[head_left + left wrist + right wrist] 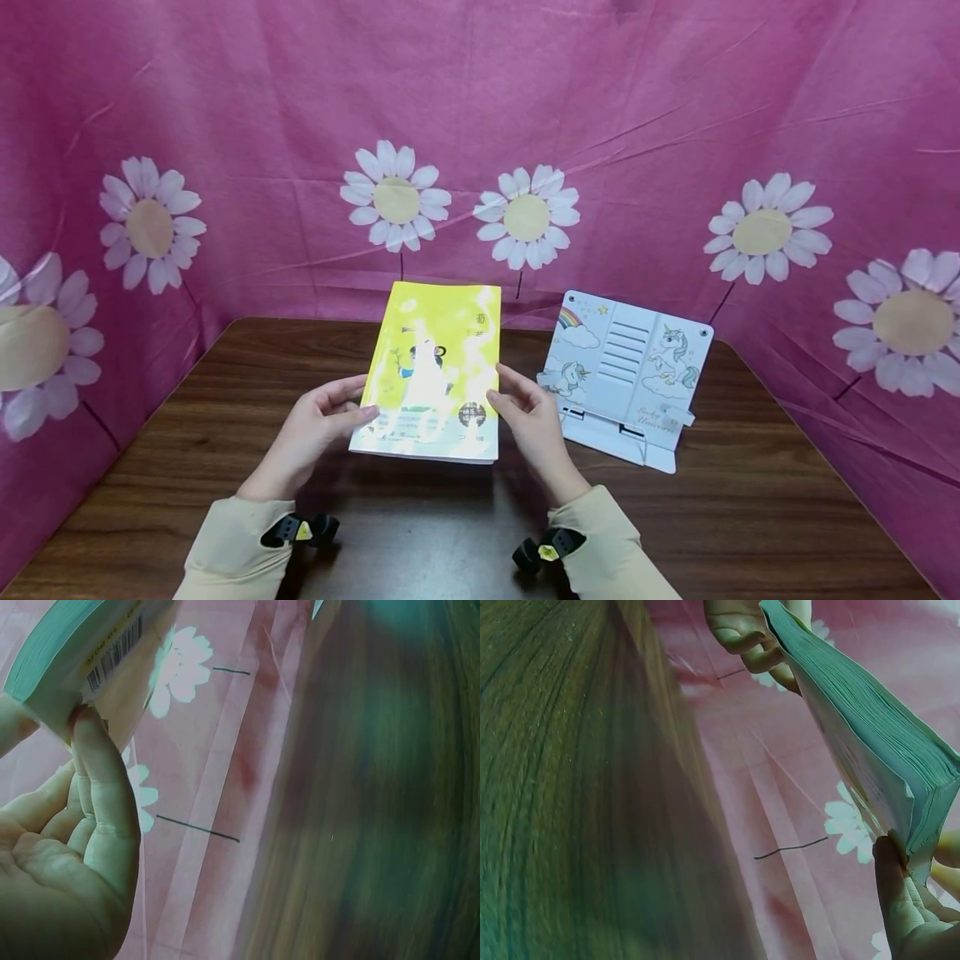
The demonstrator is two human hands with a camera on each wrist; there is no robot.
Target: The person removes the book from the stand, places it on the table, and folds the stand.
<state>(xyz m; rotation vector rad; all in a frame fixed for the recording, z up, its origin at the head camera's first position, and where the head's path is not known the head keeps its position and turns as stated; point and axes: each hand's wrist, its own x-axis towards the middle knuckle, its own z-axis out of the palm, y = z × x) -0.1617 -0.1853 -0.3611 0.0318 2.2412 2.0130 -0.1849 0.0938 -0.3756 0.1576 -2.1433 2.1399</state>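
A yellow paperback book (405, 367), its cover blotched with glare, is held up tilted above the table between both hands. My left hand (322, 425) pinches its left edge, thumb on the cover and fingers behind. On the opposite edge my right hand (531, 417) grips it the same way. In the left wrist view a barcode shows on the back of the book (105, 652), with the left hand's (75, 847) fingers against it. The right wrist view shows the closed page block of the book (877, 712) and the right hand (915, 907) pinching a corner.
A white unicorn-printed book stand (626, 367) stands at the right on the brown wooden table (720, 500), its ledge toward me. Behind the table hangs a pink cloth (465, 83) printed with white daisies. A black band (300, 530) circles each wrist.
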